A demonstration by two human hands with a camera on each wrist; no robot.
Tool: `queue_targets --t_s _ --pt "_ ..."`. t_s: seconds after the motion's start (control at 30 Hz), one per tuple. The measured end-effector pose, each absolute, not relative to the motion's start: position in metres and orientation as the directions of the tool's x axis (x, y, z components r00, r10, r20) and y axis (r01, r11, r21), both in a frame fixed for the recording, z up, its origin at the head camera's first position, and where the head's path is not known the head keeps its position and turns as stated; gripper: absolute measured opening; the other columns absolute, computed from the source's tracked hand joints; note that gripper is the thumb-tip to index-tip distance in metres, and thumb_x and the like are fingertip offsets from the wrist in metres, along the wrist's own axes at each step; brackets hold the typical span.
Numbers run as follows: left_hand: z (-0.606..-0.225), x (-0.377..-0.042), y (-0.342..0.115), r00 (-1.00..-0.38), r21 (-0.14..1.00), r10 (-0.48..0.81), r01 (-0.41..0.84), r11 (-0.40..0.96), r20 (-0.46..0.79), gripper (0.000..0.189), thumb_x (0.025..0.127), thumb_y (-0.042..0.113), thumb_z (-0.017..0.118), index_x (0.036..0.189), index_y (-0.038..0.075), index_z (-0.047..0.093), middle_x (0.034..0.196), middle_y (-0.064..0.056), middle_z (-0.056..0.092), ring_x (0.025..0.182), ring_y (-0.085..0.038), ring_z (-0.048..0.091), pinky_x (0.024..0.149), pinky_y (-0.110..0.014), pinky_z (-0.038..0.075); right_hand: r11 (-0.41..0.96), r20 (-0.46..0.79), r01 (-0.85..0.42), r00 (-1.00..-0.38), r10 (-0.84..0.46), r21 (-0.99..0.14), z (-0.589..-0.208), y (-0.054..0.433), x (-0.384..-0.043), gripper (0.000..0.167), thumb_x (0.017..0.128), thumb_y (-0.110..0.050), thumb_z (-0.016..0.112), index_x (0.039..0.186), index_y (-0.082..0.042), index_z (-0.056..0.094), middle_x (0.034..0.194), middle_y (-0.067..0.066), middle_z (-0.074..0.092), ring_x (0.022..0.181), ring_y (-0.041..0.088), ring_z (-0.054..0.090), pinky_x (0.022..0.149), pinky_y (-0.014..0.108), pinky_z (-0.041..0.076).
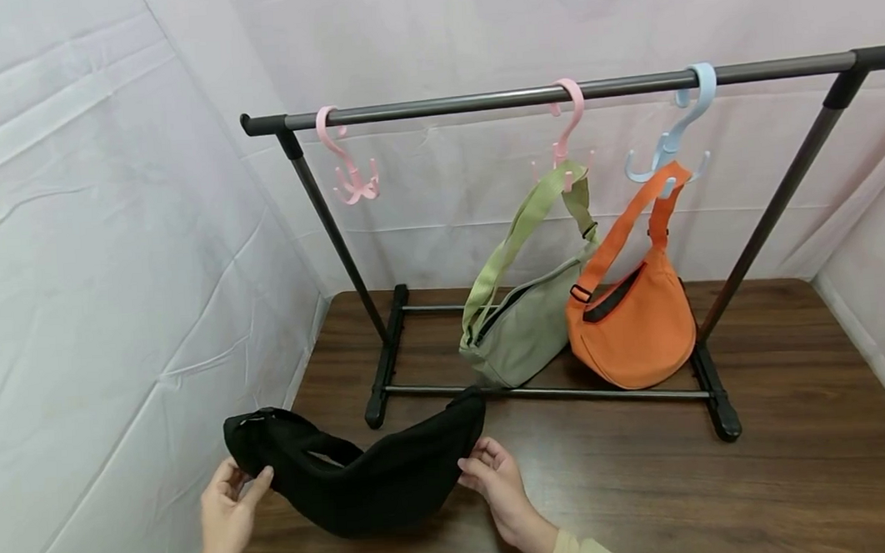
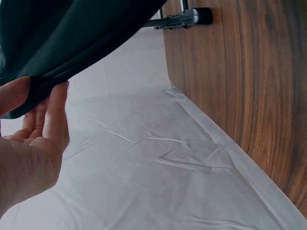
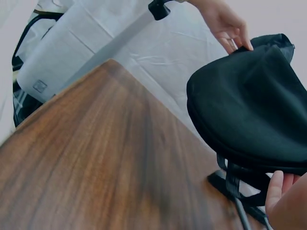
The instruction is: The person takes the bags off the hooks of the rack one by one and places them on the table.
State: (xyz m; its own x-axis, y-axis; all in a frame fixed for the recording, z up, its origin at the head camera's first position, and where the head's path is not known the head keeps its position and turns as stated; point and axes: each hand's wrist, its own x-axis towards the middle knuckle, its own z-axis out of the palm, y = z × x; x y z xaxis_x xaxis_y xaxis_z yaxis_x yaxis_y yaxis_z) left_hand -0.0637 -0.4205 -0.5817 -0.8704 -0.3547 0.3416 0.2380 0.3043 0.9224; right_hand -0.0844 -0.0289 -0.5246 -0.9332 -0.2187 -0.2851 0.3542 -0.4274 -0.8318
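A black shoulder bag hangs between my two hands, in front of the rack. My left hand pinches its left end between thumb and fingers; the left wrist view shows that hand gripping the dark fabric's lower edge. At the bag's right end, my right hand pinches the edge. In the right wrist view the bag shows its rounded body, with a strap dangling beneath it.
A black metal rack stands on the wood-grain tabletop. An empty pink hook hangs at its left, another pink hook carries a green bag, and a blue hook carries an orange bag. White sheeting encloses the sides.
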Motion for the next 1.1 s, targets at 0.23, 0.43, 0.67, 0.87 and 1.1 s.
queue_targets --t_s 0.23,0.43,0.67,0.87,1.1 --pt "-0.481 -0.05 -0.355 -0.91 0.921 -0.413 -0.132 0.366 0.034 0.024 0.083 0.012 0.066 0.097 -0.004 0.054 0.08 0.004 0.059 0.069 0.002 0.053 0.057 -0.014 0.044 -0.427 -0.382 0.44 -0.898 -0.219 -0.79 -0.538 -0.039 -0.088 0.015 0.079 -0.004 0.059 0.087 -0.009 0.047 0.072 -0.003 0.052 0.068 0.01 0.053 0.065 0.025 0.049" --pt "-0.455 -0.066 -0.336 -0.894 0.84 -0.415 -0.349 0.415 -0.167 0.029 0.088 0.006 0.057 0.11 -0.01 0.047 0.088 -0.001 0.058 0.07 0.007 0.05 0.062 -0.015 0.047 -0.379 -0.445 0.485 -0.874 -0.194 -0.788 -0.546 -0.044 -0.097 0.014 0.08 -0.008 0.059 0.087 -0.009 0.048 0.083 0.001 0.049 0.071 0.011 0.051 0.068 0.027 0.05" --pt "-0.485 -0.097 -0.359 -0.936 0.841 -0.32 -0.286 0.46 -0.144 0.031 0.084 0.01 0.058 0.104 -0.013 0.05 0.093 -0.023 0.059 0.069 -0.011 0.059 0.061 -0.028 0.053 -0.355 -0.478 0.504 -0.863 -0.164 -0.788 -0.556 -0.054 -0.114 0.034 0.081 -0.007 0.058 0.111 0.003 0.047 0.089 0.004 0.051 0.075 0.014 0.051 0.075 0.032 0.051" --pt "-0.485 -0.121 -0.363 -0.917 0.821 -0.319 -0.365 0.439 -0.238 0.029 0.085 0.006 0.055 0.103 -0.016 0.047 0.084 -0.013 0.059 0.065 -0.007 0.057 0.064 -0.034 0.054 -0.38 -0.537 0.532 -0.837 -0.104 -0.757 -0.563 -0.068 -0.131 0.034 0.078 -0.004 0.059 0.11 0.003 0.048 0.08 0.001 0.052 0.075 0.016 0.051 0.075 0.033 0.052" --pt "-0.492 -0.142 -0.363 -0.893 0.787 -0.349 -0.426 0.447 -0.285 0.024 0.086 0.005 0.051 0.099 -0.014 0.046 0.083 -0.014 0.049 0.07 -0.01 0.054 0.067 -0.033 0.053 -0.373 -0.571 0.55 -0.819 -0.061 -0.748 -0.571 -0.081 -0.143 0.025 0.078 -0.002 0.059 0.101 0.001 0.05 0.08 0.002 0.051 0.075 0.017 0.051 0.075 0.034 0.052"
